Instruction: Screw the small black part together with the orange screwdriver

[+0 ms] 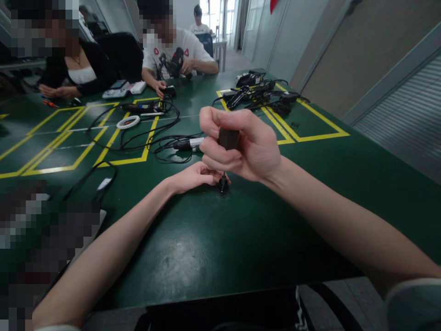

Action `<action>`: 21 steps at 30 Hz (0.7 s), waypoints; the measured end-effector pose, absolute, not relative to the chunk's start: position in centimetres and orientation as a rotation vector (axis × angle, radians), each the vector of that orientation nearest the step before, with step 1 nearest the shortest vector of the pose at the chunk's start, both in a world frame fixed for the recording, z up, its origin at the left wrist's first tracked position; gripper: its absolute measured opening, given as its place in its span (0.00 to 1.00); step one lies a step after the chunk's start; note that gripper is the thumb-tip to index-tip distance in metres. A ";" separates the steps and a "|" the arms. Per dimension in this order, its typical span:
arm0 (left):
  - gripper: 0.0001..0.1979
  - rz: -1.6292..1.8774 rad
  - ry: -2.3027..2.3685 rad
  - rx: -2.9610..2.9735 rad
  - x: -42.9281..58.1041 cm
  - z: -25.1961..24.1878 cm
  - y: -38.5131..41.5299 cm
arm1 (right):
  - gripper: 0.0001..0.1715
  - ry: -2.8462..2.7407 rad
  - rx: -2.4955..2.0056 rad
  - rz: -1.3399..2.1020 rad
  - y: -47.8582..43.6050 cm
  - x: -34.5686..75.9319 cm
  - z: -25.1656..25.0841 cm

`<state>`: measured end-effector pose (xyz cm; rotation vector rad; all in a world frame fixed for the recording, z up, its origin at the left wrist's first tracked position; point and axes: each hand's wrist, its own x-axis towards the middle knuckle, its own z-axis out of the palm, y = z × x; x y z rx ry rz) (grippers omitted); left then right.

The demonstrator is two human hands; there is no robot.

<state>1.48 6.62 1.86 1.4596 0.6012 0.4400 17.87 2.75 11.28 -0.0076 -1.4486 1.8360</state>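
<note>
My right hand [246, 142] is closed around the dark handle of a screwdriver [228, 139], held upright. Its thin shaft points down at a small black round part [223, 186] on the green table; whether the tip touches the part is too small to tell. Low on the tabletop, my left hand [193, 177] has its fingers curled against the far left side of that part. Some of the left fingertips are hidden behind the right hand and the shaft.
Black cables with a silver-and-black connector [189, 144] lie just beyond my hands. A white ring [128, 122] and a cable pile [257, 94] are farther off on the green table [268, 230]. Across it, a person in a white shirt [193, 48] handles a black device.
</note>
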 end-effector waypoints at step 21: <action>0.19 0.564 0.517 1.447 2.2 3.3 6.0 | 0.15 -1.519 0.116 1.885 2.1 17.5 11.3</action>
